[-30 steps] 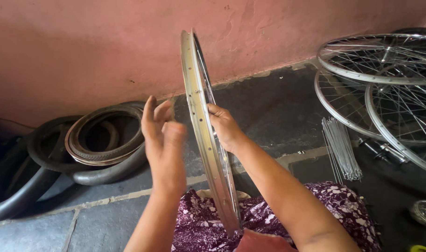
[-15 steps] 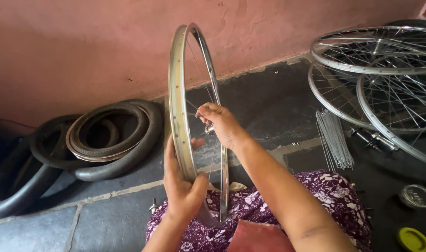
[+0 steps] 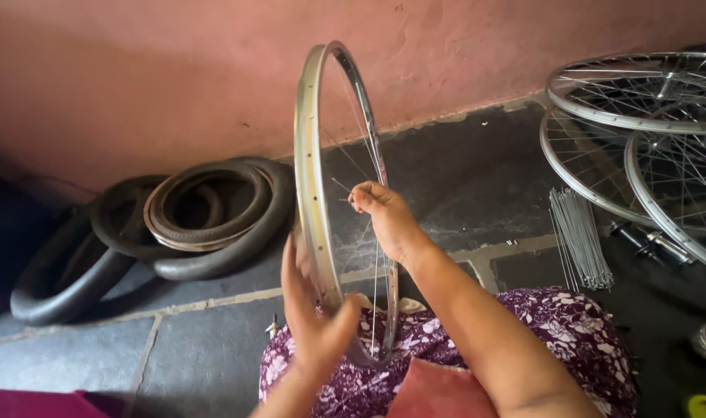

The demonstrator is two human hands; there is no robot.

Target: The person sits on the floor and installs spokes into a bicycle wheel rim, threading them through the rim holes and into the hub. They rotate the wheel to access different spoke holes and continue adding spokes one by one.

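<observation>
1. Two bare hands work on one metal bicycle rim (image 3: 312, 193), which stands upright on edge over the person's lap, on a purple flowered cloth (image 3: 569, 333).
2. Left hand (image 3: 312, 325) supports the rim low on its outer side; the fingers are spread apart and the palm lies against the metal, not closed around it.
3. Right hand (image 3: 384, 217) is inside the ring, near the middle height. Its fingers are pinched together on a thin spoke (image 3: 342, 186), whose free end points toward the inner wall of the rim.
4. To do this well, I think the left hand must keep the rim steady and upright, so that the spoke end meets its hole straight. Thin spokes already crossing inside the ring may catch the right hand, so small movements are better.
5. On the stone floor (image 3: 213, 340), to the right, a bundle of loose spokes (image 3: 579, 240) lies near the lap, and a dark hub part (image 3: 647, 240) is just beside it.
6. Further right, several finished spoked wheels (image 3: 639, 101) overlap each other.
7. To the left, black tyres (image 3: 206, 224) lie piled beside the pink wall (image 3: 175, 70), well apart from the hands.
</observation>
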